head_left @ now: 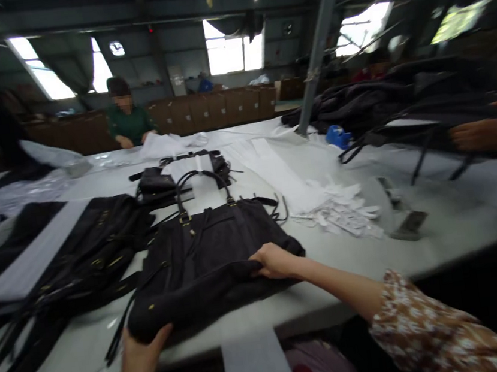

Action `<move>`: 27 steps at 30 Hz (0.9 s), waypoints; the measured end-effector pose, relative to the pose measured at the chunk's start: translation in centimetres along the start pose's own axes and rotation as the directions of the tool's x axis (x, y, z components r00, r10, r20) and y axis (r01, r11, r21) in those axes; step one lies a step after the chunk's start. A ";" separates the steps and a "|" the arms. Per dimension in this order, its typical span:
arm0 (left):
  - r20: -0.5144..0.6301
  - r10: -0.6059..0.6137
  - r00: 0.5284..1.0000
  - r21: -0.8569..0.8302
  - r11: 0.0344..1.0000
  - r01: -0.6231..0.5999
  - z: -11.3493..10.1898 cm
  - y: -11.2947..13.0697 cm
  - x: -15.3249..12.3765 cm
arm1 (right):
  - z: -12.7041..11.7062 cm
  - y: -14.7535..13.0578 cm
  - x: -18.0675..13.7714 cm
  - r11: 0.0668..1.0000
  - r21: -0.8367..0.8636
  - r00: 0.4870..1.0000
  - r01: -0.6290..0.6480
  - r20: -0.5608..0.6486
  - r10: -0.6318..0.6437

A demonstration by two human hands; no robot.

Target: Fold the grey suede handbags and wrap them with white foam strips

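A black handbag [210, 245] lies flat on the white table in front of me, its looped handles pointing away. My left hand [144, 346] grips the bag's near left corner, thumb on top and fingers hidden beneath. My right hand [276, 261] pinches the near edge of the bag right of its middle. That near edge looks folded or rolled up between both hands. A pale paper strip [257, 366] hangs over the table's front edge, below the bag. Blur hides the finer details.
More black bags with a white paper strip [39, 254] lie at left, and another black bag [157, 182] lies beyond. White paper scraps [336, 205], a tape dispenser [407, 221] and a blue roll [338, 137] are at right. A pole [319, 44] rises there; co-workers stand around the table.
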State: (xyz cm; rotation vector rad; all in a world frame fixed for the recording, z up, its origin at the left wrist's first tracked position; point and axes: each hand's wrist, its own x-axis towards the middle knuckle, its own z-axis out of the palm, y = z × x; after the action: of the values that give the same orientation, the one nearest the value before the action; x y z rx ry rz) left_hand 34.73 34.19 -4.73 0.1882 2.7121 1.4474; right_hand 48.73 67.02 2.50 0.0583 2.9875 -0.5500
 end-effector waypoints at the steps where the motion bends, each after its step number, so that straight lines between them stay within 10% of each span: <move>1: 0.018 0.012 1.000 0.009 1.000 -0.012 -0.5 -0.2 0.6 | -0.1 0.3 0.3 0.999 0.019 1.000 0.029 -0.005 -0.029; 12: 0.184 0.119 0.976 0.182 0.971 -0.153 -2.1 -1.2 3.2 | 2.9 2.4 -0.3 0.998 -0.010 0.996 0.056 -0.072 -0.057; 15: 0.059 0.231 0.971 0.237 0.942 -0.239 -3.1 -0.6 2.5 | 2.7 2.3 0.3 0.999 -0.022 0.999 0.029 -0.040 -0.030; 18: -0.076 0.567 0.820 0.437 0.758 -0.484 -3.4 0.7 1.3 | 1.9 2.0 0.6 1.000 -0.024 1.000 -0.005 -0.018 0.005; 22: 0.294 0.698 0.653 0.570 0.420 -0.706 -2.7 3.3 1.0 | 0.7 1.1 0.0 0.998 -0.053 1.000 -0.019 0.001 0.020; 27: 0.555 0.515 0.653 0.574 0.332 -0.749 -0.8 3.9 3.0 | -0.8 0.6 -1.2 0.991 -0.134 0.999 -0.029 0.016 0.031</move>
State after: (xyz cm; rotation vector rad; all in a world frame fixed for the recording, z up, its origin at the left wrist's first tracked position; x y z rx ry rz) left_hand 31.98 36.10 -1.03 1.5492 2.8803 0.0276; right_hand 49.84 67.84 3.11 0.0868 2.9915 -0.3439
